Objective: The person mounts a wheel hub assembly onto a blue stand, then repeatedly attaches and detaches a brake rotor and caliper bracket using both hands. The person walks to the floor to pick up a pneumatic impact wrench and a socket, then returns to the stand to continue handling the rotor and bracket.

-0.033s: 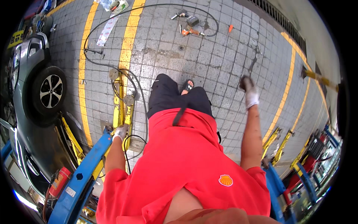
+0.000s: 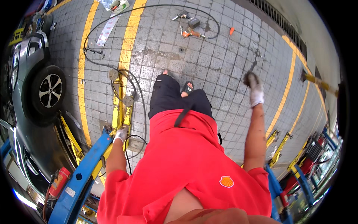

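Observation:
My left hand, in a white work glove, rests on the near end of a yellow lift arm where it joins a blue lift post; the fingers curl over the metal. The arm carries two round pads and lies on the grey tiled floor. My right hand, also gloved with dark fingertips, is held out to the right above the floor, fingers curled in; whether it holds anything is unclear. I wear a red shirt, black shorts and sandals.
A grey car with its wheel stands at the left. A black hose loops across the floor. Hand tools lie far ahead. A red fire extinguisher sits by the post. More yellow lift arms lie at right.

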Tool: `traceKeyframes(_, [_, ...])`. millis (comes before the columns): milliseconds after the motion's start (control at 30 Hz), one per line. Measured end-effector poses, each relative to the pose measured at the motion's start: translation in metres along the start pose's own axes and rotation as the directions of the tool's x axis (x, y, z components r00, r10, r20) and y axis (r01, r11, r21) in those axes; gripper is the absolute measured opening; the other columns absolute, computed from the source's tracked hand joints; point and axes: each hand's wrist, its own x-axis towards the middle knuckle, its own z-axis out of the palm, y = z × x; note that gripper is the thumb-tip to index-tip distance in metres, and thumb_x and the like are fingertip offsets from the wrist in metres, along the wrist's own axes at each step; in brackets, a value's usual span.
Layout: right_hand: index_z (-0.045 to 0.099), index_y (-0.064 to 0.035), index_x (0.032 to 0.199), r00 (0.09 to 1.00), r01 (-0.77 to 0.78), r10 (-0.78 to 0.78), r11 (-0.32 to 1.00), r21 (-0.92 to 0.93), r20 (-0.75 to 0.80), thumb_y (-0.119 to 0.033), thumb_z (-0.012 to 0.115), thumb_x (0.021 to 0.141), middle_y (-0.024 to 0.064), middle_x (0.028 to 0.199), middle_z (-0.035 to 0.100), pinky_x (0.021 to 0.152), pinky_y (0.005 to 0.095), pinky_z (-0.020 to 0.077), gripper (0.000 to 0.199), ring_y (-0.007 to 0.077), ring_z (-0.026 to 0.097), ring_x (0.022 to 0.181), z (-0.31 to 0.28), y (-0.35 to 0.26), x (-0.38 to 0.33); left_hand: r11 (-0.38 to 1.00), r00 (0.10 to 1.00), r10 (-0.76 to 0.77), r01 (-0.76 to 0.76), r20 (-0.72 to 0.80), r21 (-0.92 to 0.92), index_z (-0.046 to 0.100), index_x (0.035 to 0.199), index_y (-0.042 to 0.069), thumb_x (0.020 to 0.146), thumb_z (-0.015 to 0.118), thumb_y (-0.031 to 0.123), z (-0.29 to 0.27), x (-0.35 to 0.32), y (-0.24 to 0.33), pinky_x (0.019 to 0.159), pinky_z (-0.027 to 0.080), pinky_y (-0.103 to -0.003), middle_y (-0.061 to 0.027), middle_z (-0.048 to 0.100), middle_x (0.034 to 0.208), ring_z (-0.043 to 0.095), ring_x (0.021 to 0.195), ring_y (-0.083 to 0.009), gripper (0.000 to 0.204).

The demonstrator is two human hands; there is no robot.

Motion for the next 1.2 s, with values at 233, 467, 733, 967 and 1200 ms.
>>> traceKeyframes(233, [0.066,0.0016,0.135,0.976,-0.088,0.171,0.878,-0.471,0.136,-0.028,0.066,0.105,0.008,0.116,0.073,0.086,0.03,0.0558,0.042,0.0144,0.067,0.096,0.053,-0.051,0.265,0.928,0.985,-0.146,0.169,0.093,-0.333,0.07,0.125,-0.002,0.092,0.067,0.038,-0.041,0.103,0.236,0.098,0.052,-0.042,-0.0233,0.073,0.119,0.069,0.111,-0.0337,0.052])
traceKeyframes(467, [0.069,0.0023,0.131,0.87,-0.096,0.364,0.786,-0.611,0.332,-0.034,0.07,0.101,0.01,0.113,0.075,0.093,0.0323,0.053,0.048,0.0164,0.068,0.101,0.186,0.117,0.516,0.602,0.91,0.308,-0.411,-0.276,-0.685,0.061,0.138,0.008,0.101,0.062,0.027,-0.116,0.232,0.617,0.093,0.053,-0.038,-0.0127,0.07,0.121,0.067,0.106,-0.0259,0.042])
traceKeyframes(733, [0.054,0.0083,0.147,0.82,0.199,0.404,0.461,-0.865,0.404,-0.05,0.074,0.089,0.0279,0.134,0.068,0.099,0.041,0.0548,0.084,0.0333,0.07,0.118,0.44,0.304,0.822,-0.165,0.922,0.358,0.215,0.145,-0.962,0.048,0.151,0.006,0.104,0.062,0.012,0.072,0.367,0.86,0.101,0.049,-0.028,-0.0074,0.062,0.123,0.058,0.114,-0.0134,0.049])
traceKeyframes(967, [0.058,0.0016,0.141,0.647,0.12,0.64,0.452,-0.884,0.415,-0.049,0.08,0.085,0.0176,0.121,0.072,0.09,0.0448,0.0566,0.078,0.0315,0.071,0.104,0.491,0.413,0.9,-0.109,0.919,0.233,0.351,0.319,-0.93,0.049,0.149,0.002,0.106,0.062,0.013,0.074,0.382,0.873,0.1,0.053,-0.031,-0.0104,0.061,0.13,0.064,0.114,-0.0182,0.046])
traceKeyframes(1200, [0.056,-0.0009,0.137,0.709,0.41,0.42,0.409,-0.815,0.567,-0.042,0.089,0.076,0.0249,0.11,0.071,0.09,0.0477,0.0557,0.081,0.0431,0.07,0.101,0.434,0.307,0.715,-0.176,0.991,0.094,0.11,0.094,-0.978,0.039,0.159,0.005,0.101,0.072,0.015,0.064,0.395,0.872,0.105,0.053,-0.035,-0.0112,0.054,0.147,0.06,0.124,-0.02,0.067])
